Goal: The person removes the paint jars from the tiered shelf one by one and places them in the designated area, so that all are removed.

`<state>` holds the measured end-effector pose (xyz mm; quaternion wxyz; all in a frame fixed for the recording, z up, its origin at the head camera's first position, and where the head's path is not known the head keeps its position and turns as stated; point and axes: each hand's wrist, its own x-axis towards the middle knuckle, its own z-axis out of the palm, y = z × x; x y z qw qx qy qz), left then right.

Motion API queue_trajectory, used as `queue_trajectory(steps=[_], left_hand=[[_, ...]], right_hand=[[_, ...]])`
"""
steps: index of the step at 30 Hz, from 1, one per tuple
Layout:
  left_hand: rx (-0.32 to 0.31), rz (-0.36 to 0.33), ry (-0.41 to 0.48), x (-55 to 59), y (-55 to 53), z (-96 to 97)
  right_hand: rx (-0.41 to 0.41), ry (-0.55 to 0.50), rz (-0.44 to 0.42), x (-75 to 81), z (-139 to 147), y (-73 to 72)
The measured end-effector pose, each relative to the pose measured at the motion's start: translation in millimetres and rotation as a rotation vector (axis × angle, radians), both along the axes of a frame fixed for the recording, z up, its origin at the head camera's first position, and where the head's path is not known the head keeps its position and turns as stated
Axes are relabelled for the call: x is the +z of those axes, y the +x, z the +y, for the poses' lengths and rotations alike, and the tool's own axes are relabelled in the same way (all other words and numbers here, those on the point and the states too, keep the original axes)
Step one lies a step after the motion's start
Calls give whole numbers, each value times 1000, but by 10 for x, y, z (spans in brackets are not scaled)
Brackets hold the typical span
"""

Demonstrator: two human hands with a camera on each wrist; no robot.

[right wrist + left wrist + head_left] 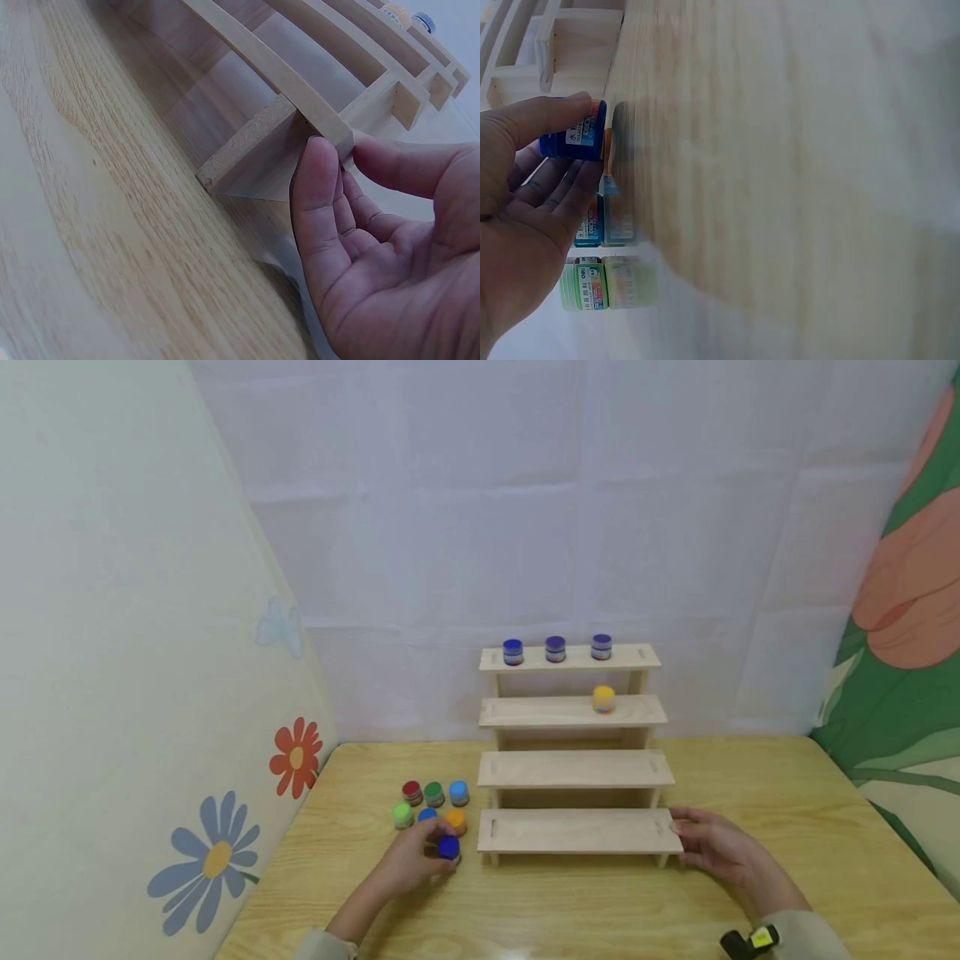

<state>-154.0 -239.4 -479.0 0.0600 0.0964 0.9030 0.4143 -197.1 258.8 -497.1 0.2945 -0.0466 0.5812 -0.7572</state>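
Observation:
My left hand (411, 858) pinches a dark blue paint jar (448, 848) between thumb and fingers, close over the table at the front of a group of jars. In the left wrist view this jar (583, 135) shows its printed label, the thumb lying along its side. My right hand (716, 846) grips the right end of the lowest step of a wooden stepped rack (577, 832). The right wrist view shows thumb and index finger at the corner of that step's board (330, 124). Behind the left hand sits a blue-lidded jar (427, 814), partly hidden by the fingers.
Near the left hand stand red (412, 792), green (434, 793), light blue (459, 792), light green (402, 814) and orange (455, 821) jars. Three blue or purple jars (555, 649) line the top step. A yellow jar (603, 699) stands on the step below.

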Motion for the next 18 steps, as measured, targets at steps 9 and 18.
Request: queue_trajectory(steps=[9,18], left_hand=[[3,0,-24,-19,-7,5],[-14,1,-46,42,15,12]], right_hand=[[6,0,4,-24,11,-8],[30,-36,31,-50,9,-18]])
